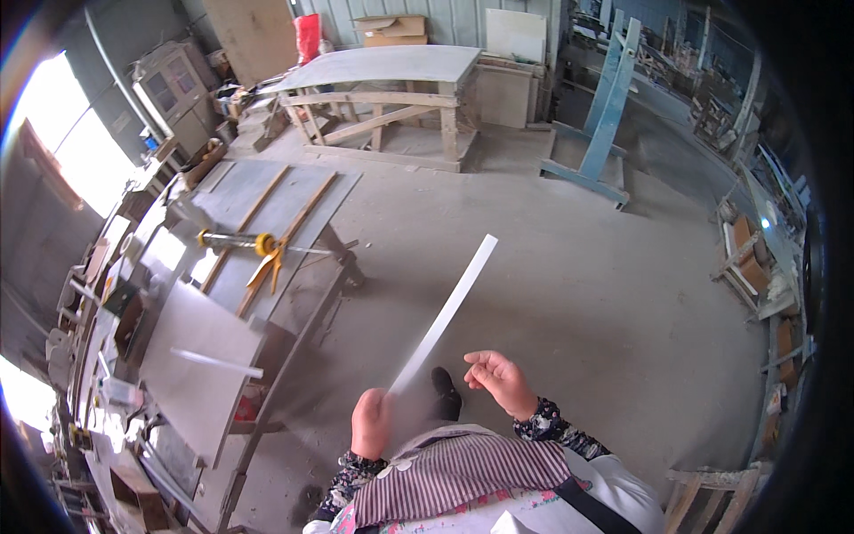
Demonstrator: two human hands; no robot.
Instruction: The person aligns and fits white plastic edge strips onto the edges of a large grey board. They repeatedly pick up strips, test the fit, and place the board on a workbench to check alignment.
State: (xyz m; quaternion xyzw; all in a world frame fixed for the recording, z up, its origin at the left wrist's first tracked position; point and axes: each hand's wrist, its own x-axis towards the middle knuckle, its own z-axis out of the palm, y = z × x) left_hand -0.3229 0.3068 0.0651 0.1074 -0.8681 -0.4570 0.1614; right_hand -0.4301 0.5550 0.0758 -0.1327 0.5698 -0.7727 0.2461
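My left hand [371, 425] is closed around the lower end of a long, narrow white strip [451, 307]. The strip slants up and to the right over the floor, and its lower part is blurred. To the right of it, apart from the strip, my right hand [503, 384] is raised with its fingers loosely bent and a small gap between thumb and forefinger. Nothing shows in that hand. Another short white strip [216, 363] lies across a pale flat panel [182, 378] on the bench to my left.
A yellow-handled caulking gun [236, 240] rests on the left bench beside wooden battens [298, 222]. Ahead stands a wooden-framed table [382, 67] with a pale top. A blue metal stand [605, 116] is at the far right, and a wooden frame [712, 498] is near me, lower right.
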